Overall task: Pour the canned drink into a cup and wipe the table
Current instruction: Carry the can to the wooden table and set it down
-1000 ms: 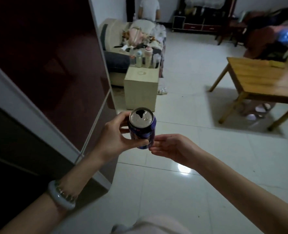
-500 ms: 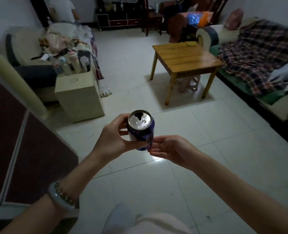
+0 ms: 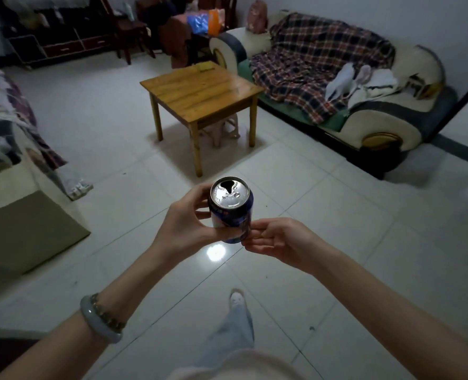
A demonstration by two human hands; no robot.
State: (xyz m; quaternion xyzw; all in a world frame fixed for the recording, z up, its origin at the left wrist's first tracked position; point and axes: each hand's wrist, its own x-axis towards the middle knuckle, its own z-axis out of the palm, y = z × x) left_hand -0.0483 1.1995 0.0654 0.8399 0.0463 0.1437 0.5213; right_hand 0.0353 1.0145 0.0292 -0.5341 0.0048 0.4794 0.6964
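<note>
An opened blue drink can point(image 3: 231, 215) with a silver top stands upright in mid-air in front of me, its mouth hole facing away. My left hand point(image 3: 185, 223) is wrapped around its left side. My right hand point(image 3: 278, 239) sits at the can's lower right, fingers loosely curled with the tips touching its base. A small wooden table point(image 3: 200, 90) stands ahead on the tiled floor, with a small yellowish object point(image 3: 205, 67) lying near its far edge. No cup is visible.
A sofa point(image 3: 392, 124) with a plaid blanket lies right of the table. A cluttered couch and a beige box point(image 3: 16, 215) are at left. Dark cabinets and chairs point(image 3: 63, 45) line the far wall. A pale stool point(image 3: 224, 130) sits under the table. My leg point(image 3: 235, 322) steps forward.
The view has swung right, away from the dark door and the left couch. The wooden table and plaid sofa now lie straight ahead and closer. Both hands keep the same hold on the can.
</note>
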